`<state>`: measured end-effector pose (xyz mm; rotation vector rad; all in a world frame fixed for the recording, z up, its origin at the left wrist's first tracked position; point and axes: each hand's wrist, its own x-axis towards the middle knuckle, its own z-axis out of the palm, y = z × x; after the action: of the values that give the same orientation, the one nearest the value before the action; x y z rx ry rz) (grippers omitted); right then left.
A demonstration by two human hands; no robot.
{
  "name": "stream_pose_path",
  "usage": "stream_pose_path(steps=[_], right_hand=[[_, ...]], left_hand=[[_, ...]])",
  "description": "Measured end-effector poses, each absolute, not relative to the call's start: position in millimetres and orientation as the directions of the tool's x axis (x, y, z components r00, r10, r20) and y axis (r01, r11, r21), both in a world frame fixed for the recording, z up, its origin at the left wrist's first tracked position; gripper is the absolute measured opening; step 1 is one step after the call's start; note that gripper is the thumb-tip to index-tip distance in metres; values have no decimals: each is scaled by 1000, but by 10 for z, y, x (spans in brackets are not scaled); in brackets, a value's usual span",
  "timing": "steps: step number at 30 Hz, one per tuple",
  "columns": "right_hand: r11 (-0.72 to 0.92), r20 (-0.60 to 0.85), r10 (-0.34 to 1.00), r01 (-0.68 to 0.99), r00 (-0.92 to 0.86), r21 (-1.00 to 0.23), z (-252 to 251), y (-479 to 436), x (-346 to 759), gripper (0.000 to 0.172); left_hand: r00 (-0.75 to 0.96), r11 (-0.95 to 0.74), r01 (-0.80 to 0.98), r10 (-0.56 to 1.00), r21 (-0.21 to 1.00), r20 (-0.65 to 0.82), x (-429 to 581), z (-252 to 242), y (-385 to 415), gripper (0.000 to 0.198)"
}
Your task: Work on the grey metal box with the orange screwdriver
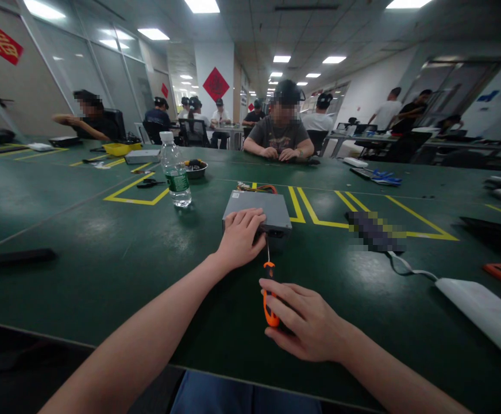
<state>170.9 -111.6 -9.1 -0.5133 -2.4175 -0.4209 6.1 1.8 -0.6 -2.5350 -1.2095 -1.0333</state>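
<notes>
A grey metal computer power supply unit (272,206) lies on the green table in front of me, with bundled wires (257,188) at its far side. My left hand (242,237) grips its near left part, fingers over the top and thumb down at the front face. An orange and black screwdriver (269,310) is in my right hand (304,322), pinched around the handle by thumb and fingers. Its thin shaft points away from me to the unit's front face, beside my left thumb. Whether the tip sits on a screw I cannot tell.
A water bottle (175,172) stands left of the unit, near a metal bowl (196,168) of parts. To the right lie a blurred phone (375,231), a cable and a white power bank-like case (483,316). A person (280,129) sits opposite. Yellow tape (138,201) marks the table.
</notes>
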Motion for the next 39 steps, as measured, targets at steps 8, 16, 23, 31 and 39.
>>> stream_pose_path(steps=[8,16,23,31,39], right_hand=[[841,665,230,489,-710,231,-115,-1112,1719,16],[866,660,251,468,-708,173,-98,-1094,1718,24],[817,670,227,513,-707,265,-113,-1103,1701,16],[850,649,259,488,-715,199,-117,-1098,1715,24],[819,658,220,503,-720,277,-102,-1108,1696,16]], left_hand=[[443,-671,725,626,154,642,54,3,13,33],[439,-669,727,626,155,644,58,-6,19,32],[443,-672,727,618,142,650,60,-9,26,30],[445,-672,728,616,138,650,58,-9,25,29],[449,-670,729,620,137,644,51,0,22,29]])
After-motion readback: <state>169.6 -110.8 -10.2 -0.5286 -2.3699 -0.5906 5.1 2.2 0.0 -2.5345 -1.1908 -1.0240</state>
